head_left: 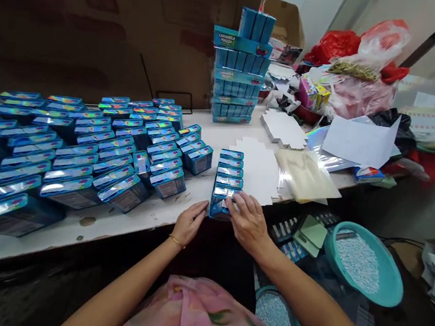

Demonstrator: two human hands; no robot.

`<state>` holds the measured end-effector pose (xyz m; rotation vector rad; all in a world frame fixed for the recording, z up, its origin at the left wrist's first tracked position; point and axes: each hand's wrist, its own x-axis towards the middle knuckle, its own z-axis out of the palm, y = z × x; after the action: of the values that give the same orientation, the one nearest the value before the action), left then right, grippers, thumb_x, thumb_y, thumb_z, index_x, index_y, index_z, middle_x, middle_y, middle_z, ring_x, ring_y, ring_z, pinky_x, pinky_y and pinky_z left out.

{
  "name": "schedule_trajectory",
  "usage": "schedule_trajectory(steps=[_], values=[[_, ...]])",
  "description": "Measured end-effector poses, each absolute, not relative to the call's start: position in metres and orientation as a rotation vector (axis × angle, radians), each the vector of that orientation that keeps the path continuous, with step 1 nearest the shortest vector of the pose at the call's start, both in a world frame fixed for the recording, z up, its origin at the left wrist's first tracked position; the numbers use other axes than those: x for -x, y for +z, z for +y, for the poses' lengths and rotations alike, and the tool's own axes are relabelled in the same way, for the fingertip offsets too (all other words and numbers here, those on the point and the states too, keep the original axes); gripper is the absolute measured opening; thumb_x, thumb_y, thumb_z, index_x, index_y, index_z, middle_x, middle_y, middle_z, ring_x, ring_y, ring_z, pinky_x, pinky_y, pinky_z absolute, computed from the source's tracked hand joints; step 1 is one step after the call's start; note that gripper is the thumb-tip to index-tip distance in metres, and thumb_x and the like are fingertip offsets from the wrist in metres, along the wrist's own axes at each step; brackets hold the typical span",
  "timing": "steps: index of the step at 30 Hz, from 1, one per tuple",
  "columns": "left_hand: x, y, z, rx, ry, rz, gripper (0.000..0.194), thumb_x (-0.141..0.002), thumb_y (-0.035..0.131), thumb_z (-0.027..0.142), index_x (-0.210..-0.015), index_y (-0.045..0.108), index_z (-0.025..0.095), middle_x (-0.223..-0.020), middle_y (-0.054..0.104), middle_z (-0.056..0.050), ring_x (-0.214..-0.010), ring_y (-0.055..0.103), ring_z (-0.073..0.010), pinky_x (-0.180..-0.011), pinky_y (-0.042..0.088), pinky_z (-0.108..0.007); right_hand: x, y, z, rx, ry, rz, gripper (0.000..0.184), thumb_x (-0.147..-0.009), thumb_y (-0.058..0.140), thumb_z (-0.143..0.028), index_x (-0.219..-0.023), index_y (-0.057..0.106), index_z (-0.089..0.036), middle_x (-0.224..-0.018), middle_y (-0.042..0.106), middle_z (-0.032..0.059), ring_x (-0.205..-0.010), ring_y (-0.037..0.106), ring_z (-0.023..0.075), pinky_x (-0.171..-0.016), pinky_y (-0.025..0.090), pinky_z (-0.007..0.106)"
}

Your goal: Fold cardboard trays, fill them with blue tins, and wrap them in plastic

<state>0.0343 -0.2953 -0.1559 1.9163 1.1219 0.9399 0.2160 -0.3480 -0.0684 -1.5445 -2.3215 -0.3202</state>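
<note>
In the head view, a blue tray of small boxes [228, 180] sits at the near edge of a white table [125, 225], its glossy boxes standing in one row that runs away from the wearer; this tray is the landmark. The right hand [247, 220] lies at its near end, fingers close together and bent over the nearest box, touching it; whether it pinches or only presses cannot be told. The left hand [190, 223] is at the tray's near left corner, fingers together in a narrow, slightly curled shape, apparently steadying the side and gripping nothing visible. Left of the tray stand many matching blue boxes [73, 184] in uneven rows. Beyond it rises a stack of filled blue trays [239, 78]. Just to its right lie flat white card blanks [258, 167], then clear plastic sheets [308, 177]. Below and to the right is a turquoise basin [392, 284] of small pale pieces. The tray looks like thin card, so it is probably light and rather soft-walled, with slick boxes that could slide or dent if squeezed. It would be best held low, a palm flat against each long side, keeping the row snug.
</note>
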Motion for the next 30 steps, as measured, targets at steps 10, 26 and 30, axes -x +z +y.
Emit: schedule_trajectory(steps=[10, 26, 30], values=[[-0.038, -0.158, -0.299, -1.905, 0.813, 1.153, 0.049, -0.085, 0.031, 0.038, -0.13, 0.034, 0.019, -0.134, 0.038, -0.007, -0.123, 0.035, -0.0192, -0.103, 0.026, -0.04, -0.203, -0.081, -0.33, 1.278, 0.016, -2.42, 0.051, -0.081, 0.046, -0.028, -0.129, 0.035, -0.013, -0.136, 0.034, 0.0119, -0.128, 0.023, 0.0226, -0.105, 0.02, 0.042], [-0.076, -0.083, -0.269, -2.398, 1.045, 1.134, 0.057, -0.081, 0.046, 0.033, -0.133, 0.024, 0.025, -0.14, 0.026, -0.008, -0.127, 0.027, -0.0236, -0.103, 0.023, -0.044, -0.43, -0.104, -0.29, 2.435, 0.223, -1.929, 0.074, -0.06, 0.071, -0.033, -0.126, 0.038, -0.028, -0.14, 0.026, 0.0077, -0.126, 0.024, 0.0292, -0.095, 0.028, 0.048], [-0.077, -0.082, -0.269, -2.394, 1.076, 1.136, 0.056, -0.078, 0.051, 0.034, -0.13, 0.031, 0.026, -0.138, 0.031, -0.007, -0.124, 0.033, -0.0239, -0.101, 0.027, -0.043, -0.437, -0.105, -0.298, 2.322, 0.16, -2.084, 0.031, -0.074, 0.059, -0.02, -0.103, 0.06, -0.03, -0.134, 0.038, -0.0006, -0.118, 0.04, 0.0214, -0.092, 0.036, 0.035]])
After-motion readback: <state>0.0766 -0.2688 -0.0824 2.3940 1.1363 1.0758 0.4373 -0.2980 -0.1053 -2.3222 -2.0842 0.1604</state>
